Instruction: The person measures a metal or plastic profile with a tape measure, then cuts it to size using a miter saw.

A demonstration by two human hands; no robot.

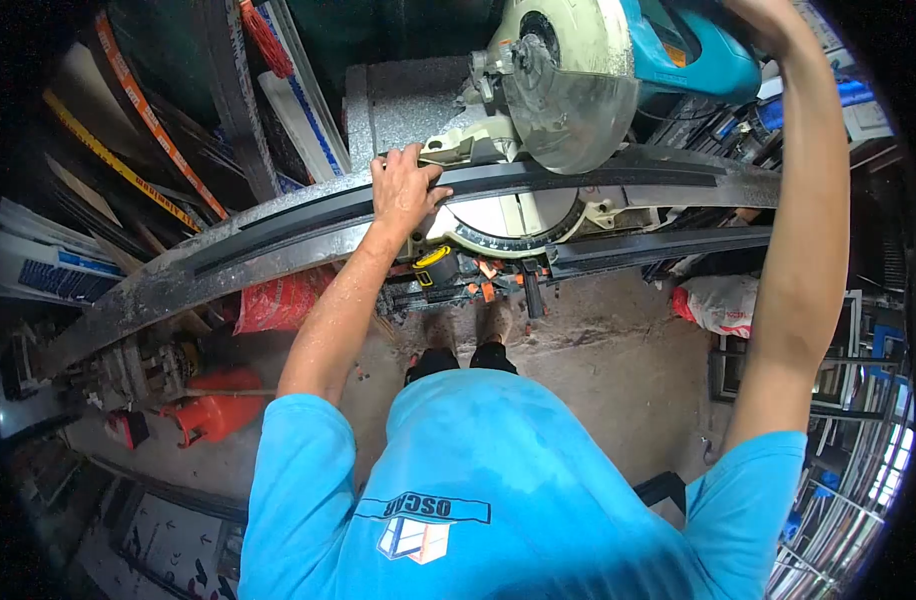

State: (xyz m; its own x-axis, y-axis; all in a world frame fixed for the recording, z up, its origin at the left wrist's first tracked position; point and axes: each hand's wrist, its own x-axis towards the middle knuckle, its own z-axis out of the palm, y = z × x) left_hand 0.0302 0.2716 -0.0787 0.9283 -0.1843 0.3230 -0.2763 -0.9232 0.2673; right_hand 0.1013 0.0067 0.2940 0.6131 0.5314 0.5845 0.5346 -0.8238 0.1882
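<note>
A teal and cream miter saw point(578, 60) stands ahead of me, its clear blade guard point(568, 115) above the round saw table point(518, 215). A long black metal profile point(498, 178) lies across the saw and its side supports. My left hand point(403, 190) grips the profile left of the guard, fingers over its far edge and thumb towards the right. At the top right edge, my right hand point(768, 22) is closed around the saw's dark handle; part of that hand is cut off by the frame. The guard hides some of the blade area.
Below the saw table are a yellow and black tape measure point(436, 265) and several orange-tipped tools point(488, 285). A red gas cylinder point(213, 410) lies at left, a white and red sack point(723, 305) at right. Long profiles point(133, 95) lean at the left.
</note>
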